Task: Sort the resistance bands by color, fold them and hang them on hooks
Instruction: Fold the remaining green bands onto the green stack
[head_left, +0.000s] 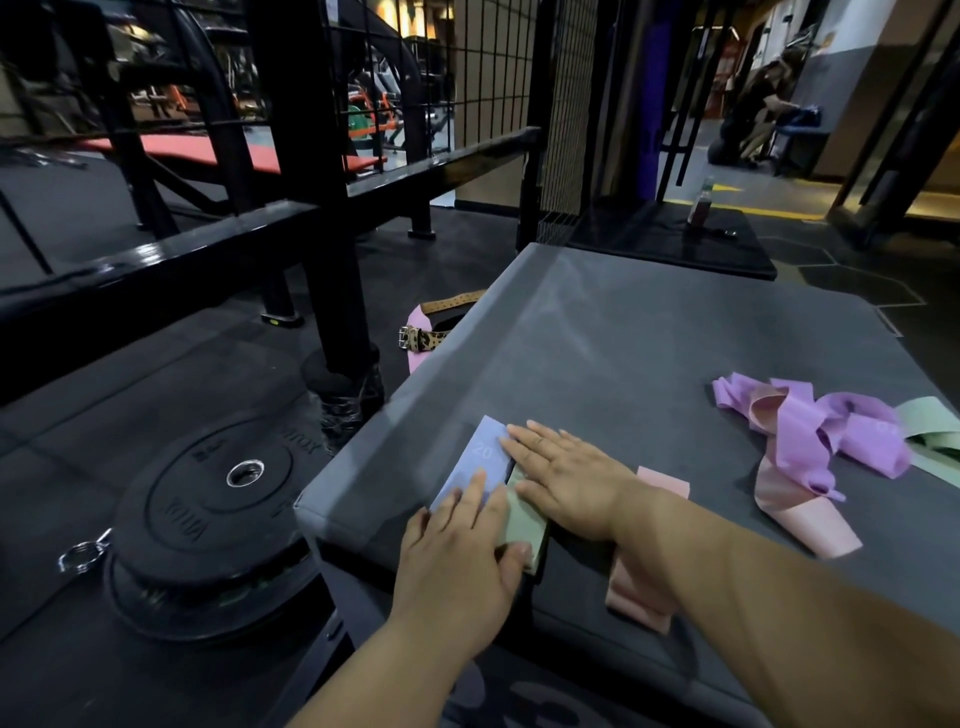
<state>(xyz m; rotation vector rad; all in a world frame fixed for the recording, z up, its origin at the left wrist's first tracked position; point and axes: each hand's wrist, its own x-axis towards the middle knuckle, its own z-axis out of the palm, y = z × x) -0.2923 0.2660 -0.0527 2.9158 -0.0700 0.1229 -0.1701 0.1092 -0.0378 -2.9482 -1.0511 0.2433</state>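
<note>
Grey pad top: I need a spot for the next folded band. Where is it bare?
The far half of the pad is bare, from its back edge to the bands. A bare strip runs between the right hand and the loose tangle. Crowded: the near left corner, where the left hand and right hand press the folded bands, pink band beside them.

Bare pad (623, 338) lies open beyond folded bands (483, 457); tangled bands (810, 431) crowd the right.

— How was the light?
— Dim where I looked. The grey box (649, 332) caught a pale sheen along its far-left edge; brighter warm light sat well beyond it.
— Sharpness?
— Soft overall. The black rails (156, 249) left of the box bowed, and the far background blurred.
</note>
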